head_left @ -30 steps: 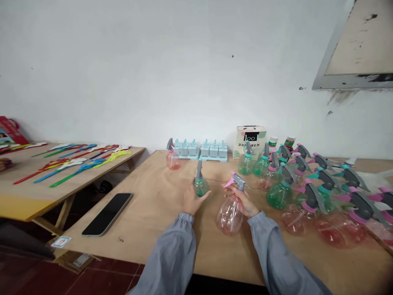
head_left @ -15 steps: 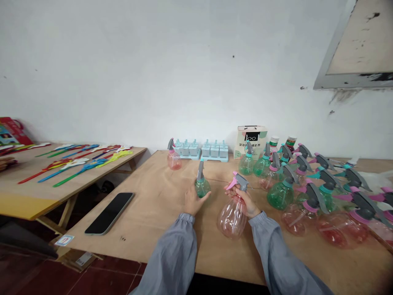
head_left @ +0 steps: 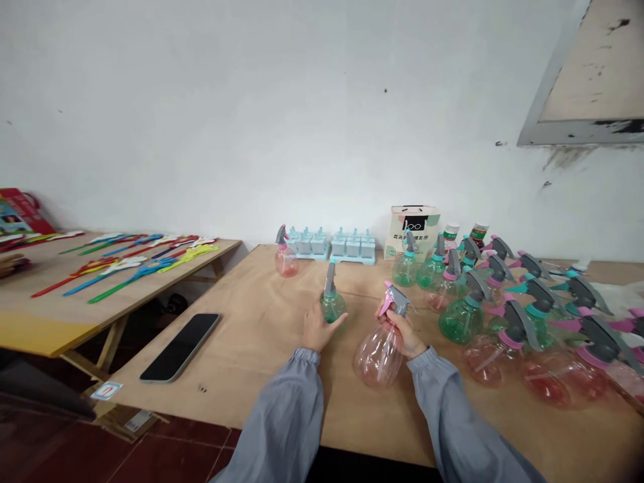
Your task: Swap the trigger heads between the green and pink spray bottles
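My left hand (head_left: 318, 326) is curved round the left side of a green spray bottle (head_left: 333, 307) with a grey head, which stands upright on the table. To the right, my right hand (head_left: 402, 333) is closed round the neck of a clear pink spray bottle (head_left: 377, 357), just below its pink and grey trigger head. That bottle tilts slightly; whether its base touches the wood I cannot tell. Another pink spray bottle (head_left: 286, 260) stands farther back on the left.
Several green and pink spray bottles (head_left: 461, 320) crowd the right side. Pale blue popsicle moulds (head_left: 353, 248) and a paper bag (head_left: 411, 235) stand by the wall. A phone (head_left: 181, 347) lies on the wooden table (head_left: 241, 335). Colourful hand-shaped sticks (head_left: 125, 276) cover the left table.
The pink bottle in my right hand has tipped a little, its base shifting slightly left. My left hand stays at the green bottle. The view has shifted very slightly.
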`<move>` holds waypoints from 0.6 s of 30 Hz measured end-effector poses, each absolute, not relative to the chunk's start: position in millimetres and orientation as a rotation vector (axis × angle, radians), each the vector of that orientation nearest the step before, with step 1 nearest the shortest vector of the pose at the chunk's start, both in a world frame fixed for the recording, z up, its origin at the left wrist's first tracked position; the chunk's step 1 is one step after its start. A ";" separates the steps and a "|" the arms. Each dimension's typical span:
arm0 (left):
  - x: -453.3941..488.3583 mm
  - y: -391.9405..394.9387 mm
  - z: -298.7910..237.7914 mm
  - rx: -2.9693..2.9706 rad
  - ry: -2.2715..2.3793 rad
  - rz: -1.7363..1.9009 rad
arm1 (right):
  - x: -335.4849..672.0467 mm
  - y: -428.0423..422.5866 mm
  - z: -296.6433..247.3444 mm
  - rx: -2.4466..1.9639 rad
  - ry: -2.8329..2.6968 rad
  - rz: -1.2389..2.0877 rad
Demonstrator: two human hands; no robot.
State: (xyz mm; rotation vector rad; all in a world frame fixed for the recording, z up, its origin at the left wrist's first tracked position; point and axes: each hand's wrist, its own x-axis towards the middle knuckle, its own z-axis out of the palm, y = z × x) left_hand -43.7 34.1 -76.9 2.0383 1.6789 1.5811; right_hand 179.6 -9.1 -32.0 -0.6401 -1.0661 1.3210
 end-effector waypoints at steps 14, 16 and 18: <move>-43.1 33.1 -75.4 2.013 1.706 1.527 | 177.7 -13.6 -25.7 -0.689 -1.092 1.279; -43.3 33.3 -75.6 2.004 1.709 1.517 | 178.1 -13.7 -25.4 -0.701 -1.090 1.260; -43.3 33.0 -74.9 1.999 1.705 1.511 | 178.1 -14.8 -23.9 -0.697 -1.106 1.284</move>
